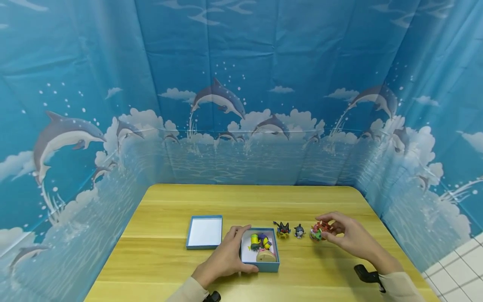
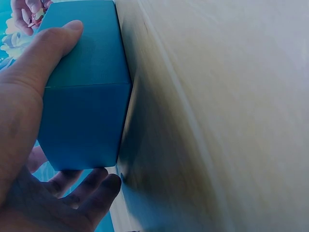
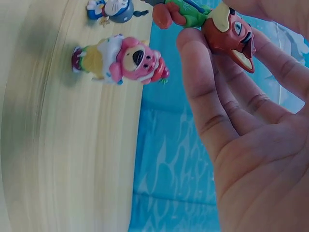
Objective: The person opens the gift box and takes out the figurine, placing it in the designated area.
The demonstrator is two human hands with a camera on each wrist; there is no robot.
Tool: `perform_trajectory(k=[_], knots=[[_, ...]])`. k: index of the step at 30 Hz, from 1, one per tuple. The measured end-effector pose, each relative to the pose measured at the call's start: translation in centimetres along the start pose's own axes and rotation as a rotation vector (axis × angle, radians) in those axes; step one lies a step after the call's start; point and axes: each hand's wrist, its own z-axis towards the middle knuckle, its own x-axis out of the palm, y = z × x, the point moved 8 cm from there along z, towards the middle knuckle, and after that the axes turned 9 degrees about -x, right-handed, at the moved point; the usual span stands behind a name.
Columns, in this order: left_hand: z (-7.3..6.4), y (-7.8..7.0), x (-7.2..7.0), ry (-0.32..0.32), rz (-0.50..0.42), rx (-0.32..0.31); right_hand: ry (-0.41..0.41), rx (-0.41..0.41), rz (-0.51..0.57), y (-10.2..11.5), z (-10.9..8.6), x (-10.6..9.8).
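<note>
My left hand [image 1: 230,253] grips the left side of an open blue box [image 1: 268,266], thumb along its near wall. In the left wrist view, the thumb lies on one wall and the other fingers bend round the corner. Inside are a yellow-green figurine [image 1: 254,241], a purple-and-yellow figurine [image 1: 265,242] and a piece with a round beige base [image 1: 266,256]. At the right, my right hand [image 1: 352,237] pinches a fox figurine [image 3: 227,36] with an orange head and green shirt. Beside it stands a pink bear figurine [image 3: 137,60], upright on the table.
A blue lid [image 1: 205,230] with a white inside lies left of the box. Between box and right hand stand a black-and-yellow figurine [image 1: 283,230] and a small grey-blue figurine [image 1: 299,231]. A dolphin-print curtain [image 1: 249,159] surrounds the wooden table [image 1: 158,260].
</note>
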Motion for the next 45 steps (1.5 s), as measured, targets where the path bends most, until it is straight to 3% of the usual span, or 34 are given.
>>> perform_trajectory(k=[22,34,45], knots=[[0.2,0.3,0.5,0.008,0.013,-0.006,-0.008,0.083,-0.062,-2.9,-1.7,-0.3],[0.3,0.2,0.1,-0.003,0.020,-0.009,-0.046,0.028,-0.091,-4.0,-1.9,-0.5],[0.3,0.1,0.0,0.000,0.015,-0.008,-0.026,0.087,-0.123,-5.9,-2.3,-0.3]])
